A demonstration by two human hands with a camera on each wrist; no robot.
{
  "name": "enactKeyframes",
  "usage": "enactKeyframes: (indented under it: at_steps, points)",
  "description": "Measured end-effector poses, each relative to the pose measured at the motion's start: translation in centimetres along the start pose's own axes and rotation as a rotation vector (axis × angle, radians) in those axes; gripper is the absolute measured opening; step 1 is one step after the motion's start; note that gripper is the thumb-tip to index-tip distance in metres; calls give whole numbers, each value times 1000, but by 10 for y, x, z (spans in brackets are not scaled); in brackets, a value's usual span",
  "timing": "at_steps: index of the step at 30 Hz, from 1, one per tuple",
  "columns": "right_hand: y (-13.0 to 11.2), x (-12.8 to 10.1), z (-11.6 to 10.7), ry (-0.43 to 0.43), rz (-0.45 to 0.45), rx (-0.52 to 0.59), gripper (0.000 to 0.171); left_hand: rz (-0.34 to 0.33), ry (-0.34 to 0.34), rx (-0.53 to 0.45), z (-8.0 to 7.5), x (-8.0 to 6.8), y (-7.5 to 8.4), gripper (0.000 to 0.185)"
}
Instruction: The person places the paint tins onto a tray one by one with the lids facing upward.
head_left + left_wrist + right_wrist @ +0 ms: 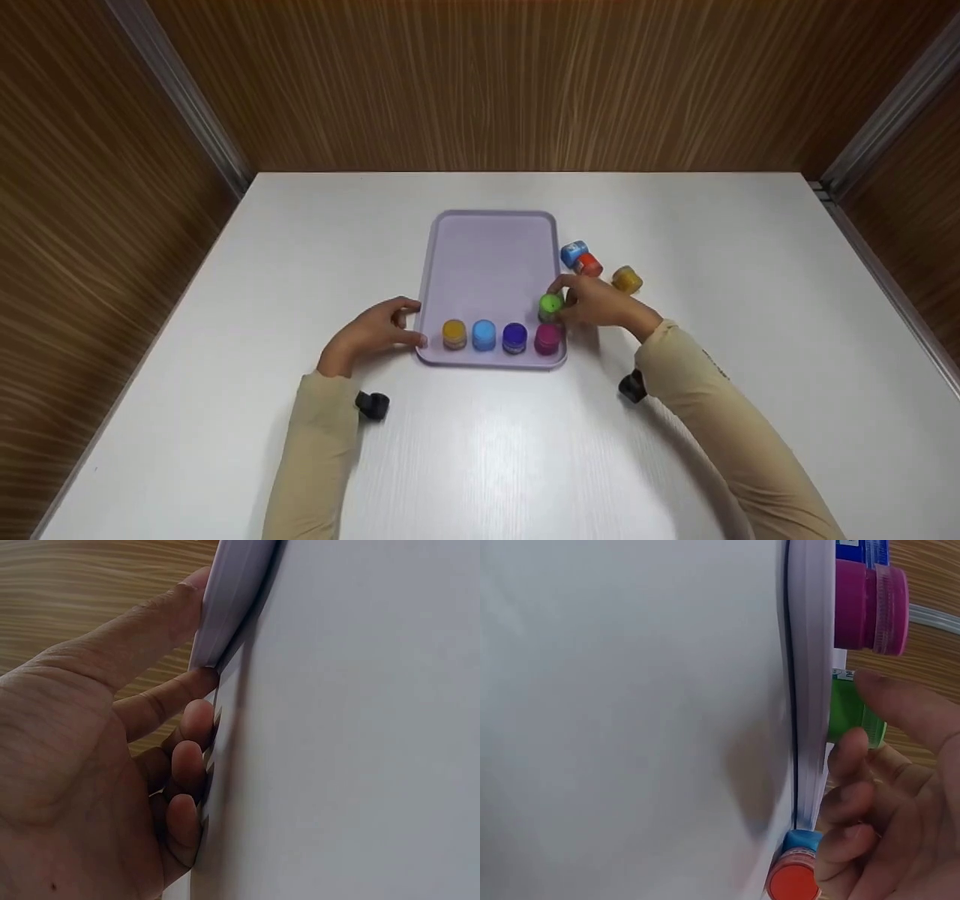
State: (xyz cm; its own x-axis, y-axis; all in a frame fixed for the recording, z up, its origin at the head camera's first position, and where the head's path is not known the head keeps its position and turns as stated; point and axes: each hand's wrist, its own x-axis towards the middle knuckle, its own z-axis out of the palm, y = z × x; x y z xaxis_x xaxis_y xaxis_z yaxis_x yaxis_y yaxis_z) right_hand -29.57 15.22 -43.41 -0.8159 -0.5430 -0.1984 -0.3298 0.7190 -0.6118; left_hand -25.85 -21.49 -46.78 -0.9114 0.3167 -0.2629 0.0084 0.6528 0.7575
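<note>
My right hand pinches a green paint pot between thumb and fingers, over the right edge of a pale purple tray. In the right wrist view the green pot stands upright close to the tray wall, beside a magenta pot. Along the tray's near edge runs a row: a yellow pot, a light blue pot, a dark blue pot and the magenta one. At the tray's left side my left hand touches the rim with thumb and index fingertip, its other fingers loosely bent.
Beyond the right hand, outside the tray, a blue pot and a red pot lie together on the white table. Another yellow pot lies farther right. Wood-grain panels enclose the table at the back and sides.
</note>
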Motion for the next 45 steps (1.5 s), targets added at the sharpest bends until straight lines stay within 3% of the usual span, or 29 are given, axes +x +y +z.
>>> enactKeyframes:
  at_steps: [23,27,34,45]
  points:
    - [7,0,4,14,46,7,40,-4,-2,7,0,-1,1,70]
    - [8,-2,-2,1,67,26,44,0,-4,5,0,-1,1,70]
    - [13,-10,-19,80,34,21,43,-4,0,16,0,-1,1,70]
    - [25,-16,-31,119,72,53,38,-1,7,15,1,-1,0,68]
